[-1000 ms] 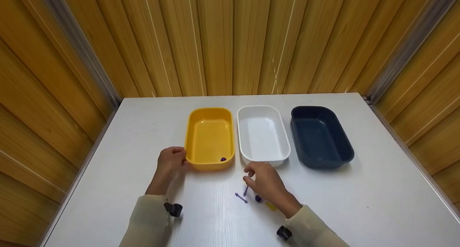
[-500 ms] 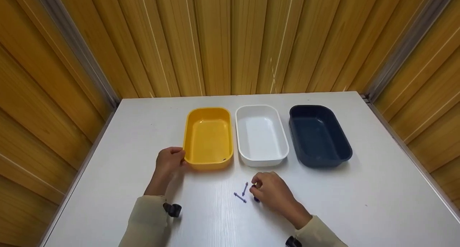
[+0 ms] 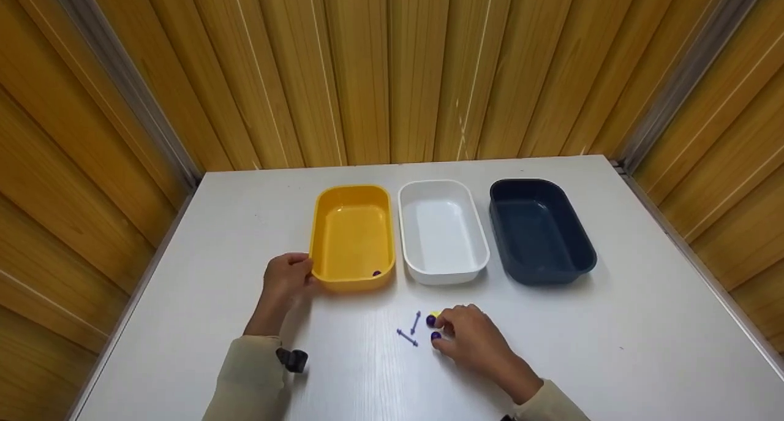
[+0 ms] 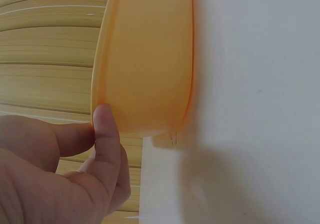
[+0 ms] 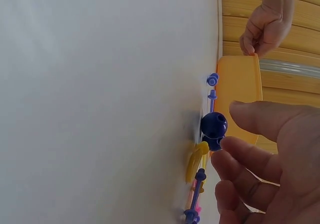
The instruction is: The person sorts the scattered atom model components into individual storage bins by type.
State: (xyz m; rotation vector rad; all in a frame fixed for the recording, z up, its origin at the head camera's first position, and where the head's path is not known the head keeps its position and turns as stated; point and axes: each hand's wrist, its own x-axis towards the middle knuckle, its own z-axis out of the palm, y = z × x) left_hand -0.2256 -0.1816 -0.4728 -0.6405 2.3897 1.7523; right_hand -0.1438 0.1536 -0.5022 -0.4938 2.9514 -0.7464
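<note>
My left hand (image 3: pixel 286 278) pinches the near-left rim of the yellow tray (image 3: pixel 352 280); the left wrist view shows thumb and fingertips on that edge. A purple ball (image 3: pixel 376 273) lies inside the tray's near-right corner. In front of the white tray, my right hand (image 3: pixel 474 335) hovers low with thumb and forefinger apart. Two purple balls, a farther ball (image 3: pixel 431 321) and a nearer ball (image 3: pixel 435 336), sit at its fingertips, not gripped. A yellow piece (image 5: pixel 196 161) lies beside them, partly hidden by the fingers in the head view. Two purple rods (image 3: pixel 407 337) lie just left.
To the right of the yellow tray stand a white tray (image 3: pixel 444 279) and a dark blue tray (image 3: pixel 542 274) on the white table (image 3: pixel 245 225). Another purple rod (image 5: pixel 195 196) and pink bits show low in the right wrist view. Wood-patterned panels (image 3: pixel 367 72) enclose the table.
My right hand has drawn back from the white tray toward the front right, and its fingers have parted. Both purple balls now show beside its fingertips. My left hand stays on the yellow tray.
</note>
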